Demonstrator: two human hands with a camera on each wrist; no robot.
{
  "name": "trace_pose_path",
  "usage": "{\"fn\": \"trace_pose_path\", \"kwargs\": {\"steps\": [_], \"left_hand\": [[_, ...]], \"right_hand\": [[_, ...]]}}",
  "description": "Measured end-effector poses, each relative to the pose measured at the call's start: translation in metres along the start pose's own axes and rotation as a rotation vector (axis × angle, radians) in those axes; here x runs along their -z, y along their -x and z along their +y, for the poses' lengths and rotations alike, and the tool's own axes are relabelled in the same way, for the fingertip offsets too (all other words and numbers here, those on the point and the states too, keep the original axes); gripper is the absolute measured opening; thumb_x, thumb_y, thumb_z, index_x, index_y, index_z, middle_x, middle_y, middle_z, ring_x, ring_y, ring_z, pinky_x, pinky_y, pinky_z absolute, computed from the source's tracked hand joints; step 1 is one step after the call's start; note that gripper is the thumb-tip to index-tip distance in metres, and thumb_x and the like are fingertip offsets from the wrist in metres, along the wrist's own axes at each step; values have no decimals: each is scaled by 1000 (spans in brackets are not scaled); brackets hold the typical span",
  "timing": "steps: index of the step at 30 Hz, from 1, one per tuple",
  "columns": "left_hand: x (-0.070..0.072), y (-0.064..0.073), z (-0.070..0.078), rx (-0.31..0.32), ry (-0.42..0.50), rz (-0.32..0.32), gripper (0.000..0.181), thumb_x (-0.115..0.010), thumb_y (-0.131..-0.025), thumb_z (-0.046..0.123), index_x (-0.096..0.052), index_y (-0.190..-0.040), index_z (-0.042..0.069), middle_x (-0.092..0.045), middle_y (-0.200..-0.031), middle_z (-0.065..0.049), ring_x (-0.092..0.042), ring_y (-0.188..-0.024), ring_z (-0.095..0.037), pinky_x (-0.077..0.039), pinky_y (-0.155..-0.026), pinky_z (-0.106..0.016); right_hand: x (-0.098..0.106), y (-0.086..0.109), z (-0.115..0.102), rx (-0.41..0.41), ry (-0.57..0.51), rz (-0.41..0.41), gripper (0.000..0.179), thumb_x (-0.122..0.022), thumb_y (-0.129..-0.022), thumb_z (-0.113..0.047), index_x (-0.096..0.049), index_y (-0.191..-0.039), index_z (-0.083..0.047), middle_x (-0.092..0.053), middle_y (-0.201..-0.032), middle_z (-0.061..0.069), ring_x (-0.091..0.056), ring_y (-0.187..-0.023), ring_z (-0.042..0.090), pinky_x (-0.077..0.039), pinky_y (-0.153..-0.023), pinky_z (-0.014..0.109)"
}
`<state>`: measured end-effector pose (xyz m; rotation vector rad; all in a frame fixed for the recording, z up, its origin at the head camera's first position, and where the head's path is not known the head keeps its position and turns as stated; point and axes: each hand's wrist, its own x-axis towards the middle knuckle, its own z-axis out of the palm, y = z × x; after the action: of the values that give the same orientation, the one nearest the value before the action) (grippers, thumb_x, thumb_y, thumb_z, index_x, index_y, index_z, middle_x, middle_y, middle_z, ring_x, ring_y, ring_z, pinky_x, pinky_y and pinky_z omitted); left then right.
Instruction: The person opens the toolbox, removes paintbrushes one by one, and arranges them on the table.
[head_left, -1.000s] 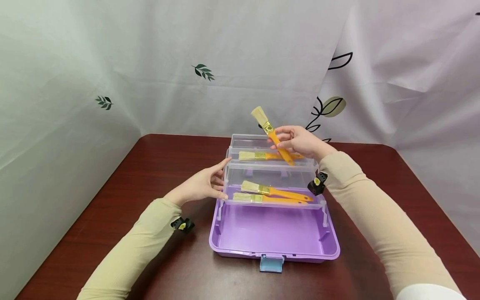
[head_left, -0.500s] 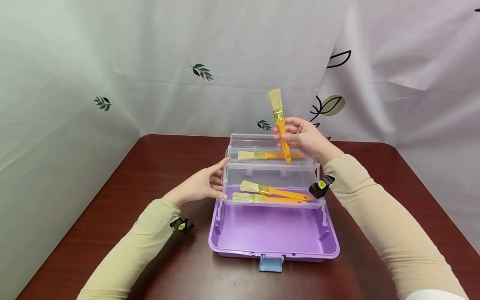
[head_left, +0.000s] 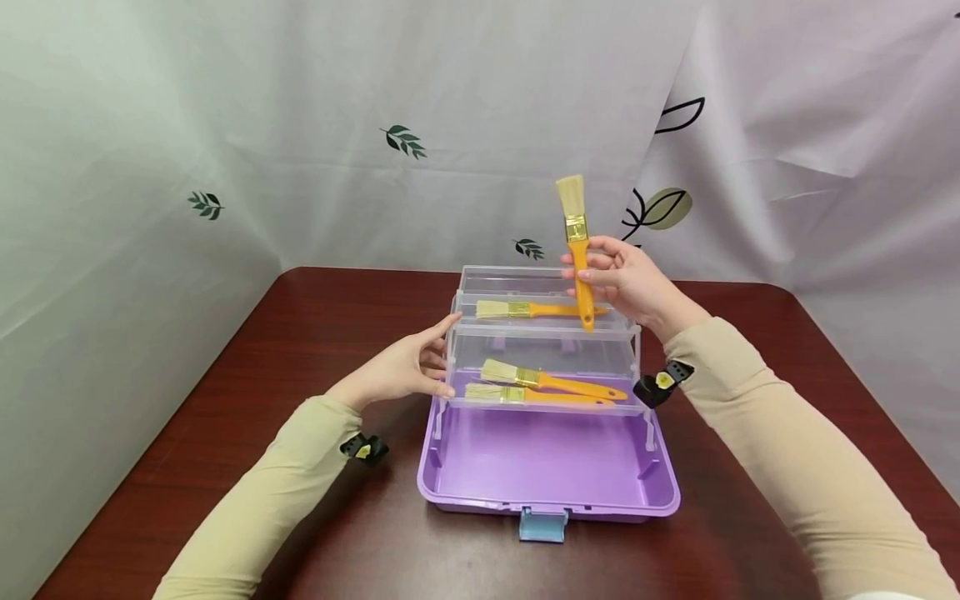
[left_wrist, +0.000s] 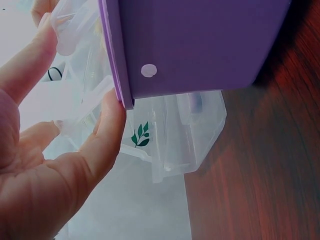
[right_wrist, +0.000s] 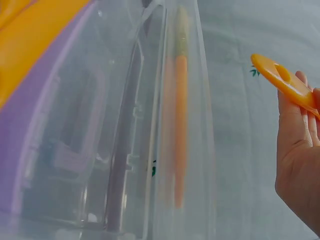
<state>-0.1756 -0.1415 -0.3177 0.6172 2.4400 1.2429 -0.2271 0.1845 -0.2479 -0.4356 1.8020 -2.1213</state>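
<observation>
In the head view my right hand (head_left: 636,283) pinches a paintbrush (head_left: 580,267) with a yellow-orange handle between thumb and fingers. It is nearly upright, pale bristles up, in front of the clear upper tray (head_left: 468,319). My left hand (head_left: 397,367) grips the left end of the clear lower tray (head_left: 540,350), thumb at its front corner and fingers spread along its end. Two paintbrushes, a rear one (head_left: 551,382) and a front one (head_left: 536,396), lie in that tray. Another paintbrush (head_left: 517,309) lies in the upper tray, its handle partly behind the held one.
The trays stand raised on hinged arms over the purple box (head_left: 540,467), whose blue latch (head_left: 543,527) hangs down in front. The box stands on a dark red-brown table (head_left: 285,350). Behind the table hangs a pale cloth (head_left: 487,100) with leaf prints.
My right hand has lifted the paintbrush slightly and carried it to the right, turning it from slanted to nearly upright. My left hand has stayed at the tray's end.
</observation>
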Motion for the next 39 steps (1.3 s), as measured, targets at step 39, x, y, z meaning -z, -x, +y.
{"fn": "trace_pose_path", "kwargs": {"steps": [39], "left_hand": [[-2, 3, 1, -2, 42, 18, 105, -82, -72, 11, -16, -153, 21, -48, -121, -18, -59, -108, -27, -51, -95, -38]], "right_hand": [[46, 68, 31, -89, -186, -116, 28, -45, -94, 10, -54, -114, -6, -70, -109, 5, -68, -97, 17, -57, -81, 33]]}}
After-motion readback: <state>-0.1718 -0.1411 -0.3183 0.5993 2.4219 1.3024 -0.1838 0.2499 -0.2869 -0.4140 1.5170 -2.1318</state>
